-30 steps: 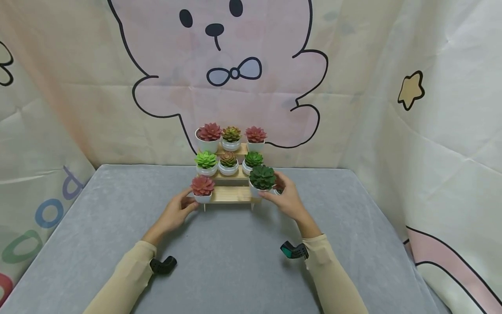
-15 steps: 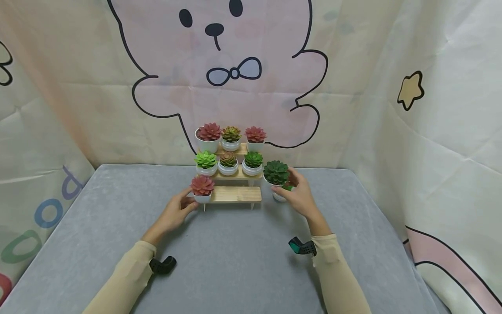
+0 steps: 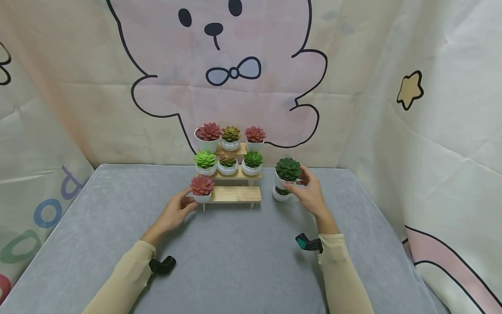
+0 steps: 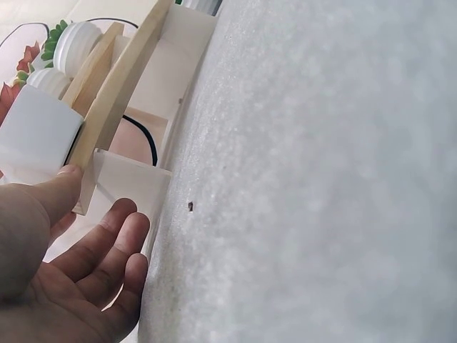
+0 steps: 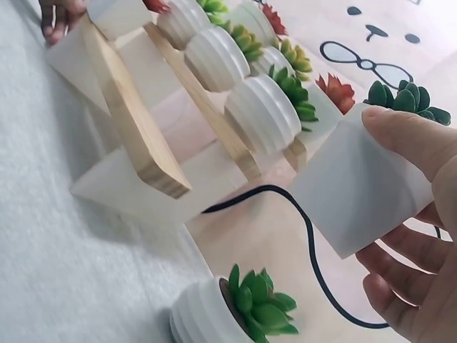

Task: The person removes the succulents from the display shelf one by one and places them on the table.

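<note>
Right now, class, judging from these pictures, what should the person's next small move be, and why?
Probably lower the dark green succulent to the grey-covered table, beside the ribbed white pot already standing there. The right hand holds it in the air, and since a second ago has carried it rightward, away from the wooden plant stand.

Head: lower succulent point(image 3: 280, 196) half-hidden behind dark green succulent point(image 3: 288, 169); bear print point(image 3: 235, 41) cut off by top edge | Right wrist: lower succulent cut off at bottom, right hand point(image 3: 310, 195) at right | Left wrist: left hand point(image 3: 174, 213) cut off at left; counter point(image 4: 343, 179) blurred; dark speck point(image 4: 191, 206) too small to identify
</note>
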`<state>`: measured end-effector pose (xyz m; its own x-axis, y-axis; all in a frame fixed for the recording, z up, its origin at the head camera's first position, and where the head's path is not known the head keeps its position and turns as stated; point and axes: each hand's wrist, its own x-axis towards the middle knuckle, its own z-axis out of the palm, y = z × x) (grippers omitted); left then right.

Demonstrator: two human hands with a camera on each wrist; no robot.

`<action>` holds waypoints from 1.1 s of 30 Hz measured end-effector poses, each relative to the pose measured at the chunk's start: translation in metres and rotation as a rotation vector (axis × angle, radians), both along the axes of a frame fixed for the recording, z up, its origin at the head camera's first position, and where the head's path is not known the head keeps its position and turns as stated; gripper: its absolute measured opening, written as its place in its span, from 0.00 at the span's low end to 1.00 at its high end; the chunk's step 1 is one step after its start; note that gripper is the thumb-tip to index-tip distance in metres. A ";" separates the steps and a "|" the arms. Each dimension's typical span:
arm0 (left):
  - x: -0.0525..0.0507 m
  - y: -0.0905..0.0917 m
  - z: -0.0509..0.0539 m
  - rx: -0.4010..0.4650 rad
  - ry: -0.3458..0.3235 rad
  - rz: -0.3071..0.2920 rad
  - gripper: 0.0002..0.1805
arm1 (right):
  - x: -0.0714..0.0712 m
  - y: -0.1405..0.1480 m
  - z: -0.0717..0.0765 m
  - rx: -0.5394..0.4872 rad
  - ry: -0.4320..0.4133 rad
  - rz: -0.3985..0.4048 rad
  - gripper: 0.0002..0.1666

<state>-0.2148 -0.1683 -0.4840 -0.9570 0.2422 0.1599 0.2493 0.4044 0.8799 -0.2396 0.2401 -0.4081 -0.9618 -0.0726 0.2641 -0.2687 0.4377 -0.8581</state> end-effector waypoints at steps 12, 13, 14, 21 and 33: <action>0.000 -0.001 -0.003 -0.002 -0.008 0.010 0.33 | 0.017 0.001 0.028 0.000 0.024 -0.021 0.39; 0.001 -0.001 -0.004 -0.003 -0.009 0.014 0.33 | 0.018 0.002 0.029 -0.004 0.027 -0.027 0.39; 0.001 -0.001 -0.004 -0.005 -0.010 0.018 0.33 | 0.018 0.003 0.030 -0.004 0.031 -0.038 0.38; 0.001 -0.001 -0.003 -0.032 -0.013 0.018 0.34 | 0.013 0.011 0.022 -0.033 0.081 -0.084 0.36; 0.001 -0.001 -0.001 -0.026 -0.006 0.009 0.33 | -0.003 0.030 -0.003 -0.009 0.044 -0.193 0.37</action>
